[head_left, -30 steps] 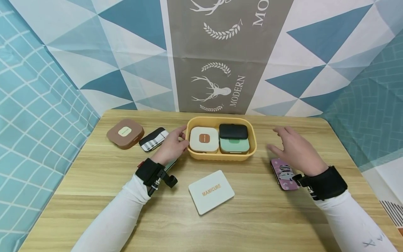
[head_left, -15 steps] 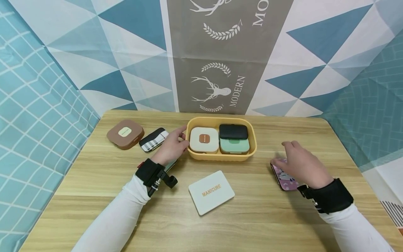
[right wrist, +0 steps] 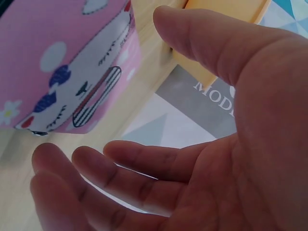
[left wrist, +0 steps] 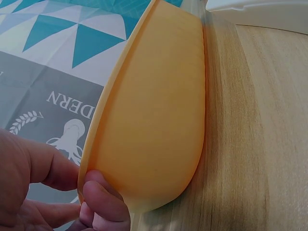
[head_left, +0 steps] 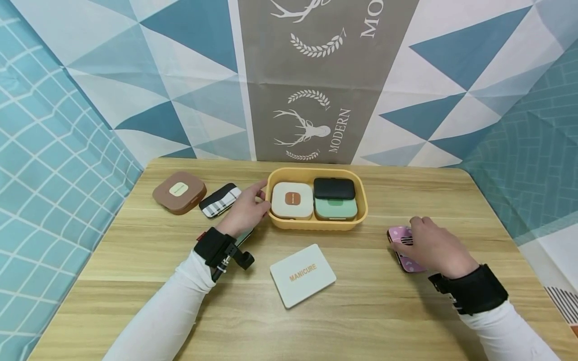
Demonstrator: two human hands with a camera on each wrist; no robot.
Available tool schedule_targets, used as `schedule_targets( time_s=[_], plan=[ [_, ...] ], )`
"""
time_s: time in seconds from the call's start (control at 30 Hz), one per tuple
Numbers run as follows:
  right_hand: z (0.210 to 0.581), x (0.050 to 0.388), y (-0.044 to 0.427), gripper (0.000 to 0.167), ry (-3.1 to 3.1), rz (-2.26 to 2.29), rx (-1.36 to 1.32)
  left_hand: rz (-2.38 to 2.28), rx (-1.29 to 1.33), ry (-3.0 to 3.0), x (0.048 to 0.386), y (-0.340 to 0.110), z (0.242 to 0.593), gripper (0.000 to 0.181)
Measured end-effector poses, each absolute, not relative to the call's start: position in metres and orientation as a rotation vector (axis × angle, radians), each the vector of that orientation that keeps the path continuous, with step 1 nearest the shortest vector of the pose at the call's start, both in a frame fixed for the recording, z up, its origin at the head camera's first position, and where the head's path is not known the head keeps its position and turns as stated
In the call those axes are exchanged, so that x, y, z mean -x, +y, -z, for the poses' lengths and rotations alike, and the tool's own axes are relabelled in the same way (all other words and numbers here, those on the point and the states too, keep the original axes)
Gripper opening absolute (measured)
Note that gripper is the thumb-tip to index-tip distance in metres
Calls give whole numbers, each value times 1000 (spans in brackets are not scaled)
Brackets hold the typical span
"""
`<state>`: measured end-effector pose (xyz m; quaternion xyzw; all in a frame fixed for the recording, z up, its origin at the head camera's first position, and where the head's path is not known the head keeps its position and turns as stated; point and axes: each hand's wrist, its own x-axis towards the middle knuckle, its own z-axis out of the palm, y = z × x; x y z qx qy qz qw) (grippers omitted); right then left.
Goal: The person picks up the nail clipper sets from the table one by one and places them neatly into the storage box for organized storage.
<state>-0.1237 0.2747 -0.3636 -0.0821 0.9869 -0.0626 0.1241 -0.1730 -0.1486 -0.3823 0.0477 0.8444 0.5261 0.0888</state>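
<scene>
At the left end of the yellow basket [head_left: 318,225], my left hand [head_left: 246,210] pinches the rim between thumb and fingers; the left wrist view shows the basket wall [left wrist: 154,106] up close. Inside the basket are a white case [head_left: 282,208], a mint green case [head_left: 336,209] and a black case [head_left: 334,188] lying on the green one. On the right, my right hand [head_left: 440,248] hovers over a pink patterned case [head_left: 399,233] with a cartoon animal on it. In the right wrist view its thumb and fingers are spread apart, and the pink case [right wrist: 72,67] lies beyond the fingertips.
A pale flat case marked MANICURE [head_left: 303,276] lies in front of the basket. To the left are a brown case [head_left: 179,193] and a plaid black-and-white case [head_left: 220,200]. A green case [head_left: 244,236] is mostly hidden under the left wrist. Patterned cloth hangs behind the table.
My right hand has come down and toward me, onto the pink case's place, its fingers now over that case. The left hand and the basket stay where they were.
</scene>
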Motion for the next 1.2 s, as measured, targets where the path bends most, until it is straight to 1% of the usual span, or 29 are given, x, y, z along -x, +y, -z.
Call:
schedule_targets(
  time_s=[0.23, 0.53, 1.0, 1.2],
  plan=[
    [368, 125, 275, 81, 2847, 184, 182, -1574, -159, 2516, 174, -149, 383, 68],
    [373, 126, 275, 80, 2828, 198, 184, -1576, -155, 2513, 173, -150, 381, 69],
    [378, 127, 274, 71, 2802, 211, 145, -1587, -153, 2502, 174, -149, 382, 69],
    [378, 128, 273, 64, 2794, 236, 128, -1605, -160, 2482, 173, -150, 384, 69]
  ],
)
